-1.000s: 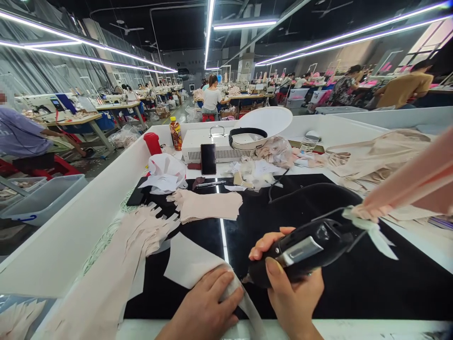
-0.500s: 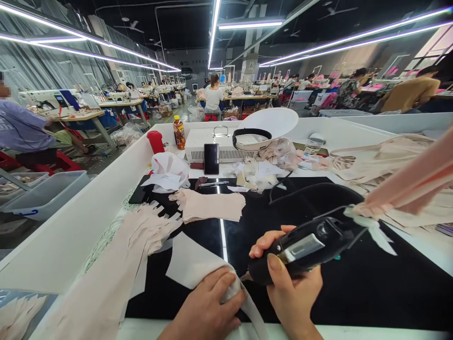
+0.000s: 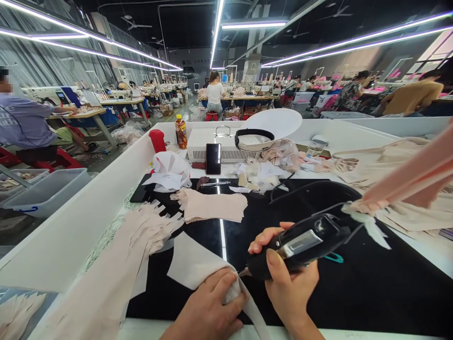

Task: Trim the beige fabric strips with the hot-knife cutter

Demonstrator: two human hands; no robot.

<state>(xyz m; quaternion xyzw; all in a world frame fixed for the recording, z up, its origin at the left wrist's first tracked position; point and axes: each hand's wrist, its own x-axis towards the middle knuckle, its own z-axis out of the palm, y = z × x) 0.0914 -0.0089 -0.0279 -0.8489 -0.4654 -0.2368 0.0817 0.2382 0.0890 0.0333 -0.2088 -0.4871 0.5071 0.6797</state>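
Observation:
My left hand [image 3: 215, 302] is closed over the folded edge of an off-white fabric piece [image 3: 187, 262], pressing it against the black board [image 3: 371, 288]. A narrow strip of the fabric trails from under its fingers toward the front edge. My right hand [image 3: 288, 283] grips a black handheld power tool [image 3: 300, 243] with a silver panel and a thin metal tip. The tip points left and meets the fabric edge beside my left fingers; whether it touches is hard to tell. A pink cloth band [image 3: 406, 174] is tied to the tool's rear end.
Stacked pale pink fabric pieces [image 3: 212, 206] lie behind my left hand, with a long fabric pile [image 3: 106, 264] to the left. A phone [image 3: 213, 158] leans on a white metal box [image 3: 201, 139]. Beige fabric [image 3: 382, 158] fills the right side. Beyond the white side walls, people sit at sewing tables.
The tool and my right hand have shifted slightly up and left, showing more of a teal clip on the board. My left hand stays pressed on the fabric. The view has tilted a little.

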